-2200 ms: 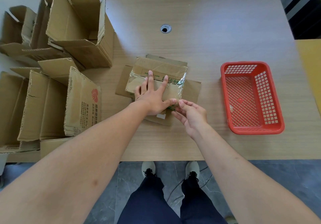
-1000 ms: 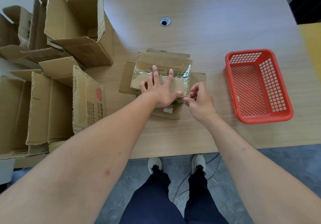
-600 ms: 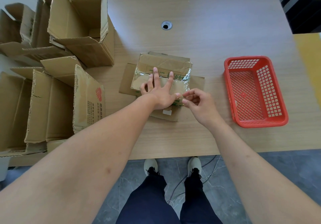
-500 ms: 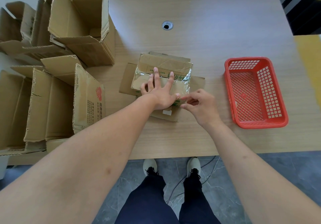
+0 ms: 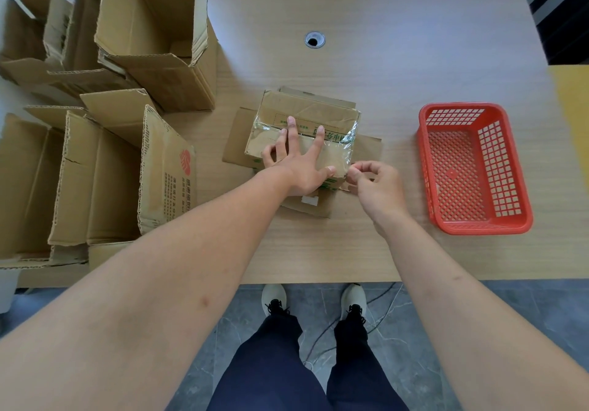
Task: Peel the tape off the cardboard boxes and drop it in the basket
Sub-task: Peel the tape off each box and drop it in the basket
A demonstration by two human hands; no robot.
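Bare forearms, navy trousers (image 5: 271, 372), pale lace-up shoes (image 5: 274, 297).

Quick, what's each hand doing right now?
Left hand: open, pressing flat on the taped box.
Right hand: fingers curled, pinching the tape at the box's corner.

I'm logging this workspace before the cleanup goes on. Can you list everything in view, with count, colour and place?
small box: one, brown, table centre, flaps spread flat
tape: clear, shiny, wrapped across the small box
basket: one, red, on the table right of the box
open boxes: several, brown, piled at the table's left; exact count unclear
table: one, light wood
cable hole: one, grey rim, far middle of the table
left hand: fingers spread, presses on the small box
right hand: fingers curled, pinches at the tape's near right corner
legs and shoes: dark trousers, pale shoes, on the grey floor below
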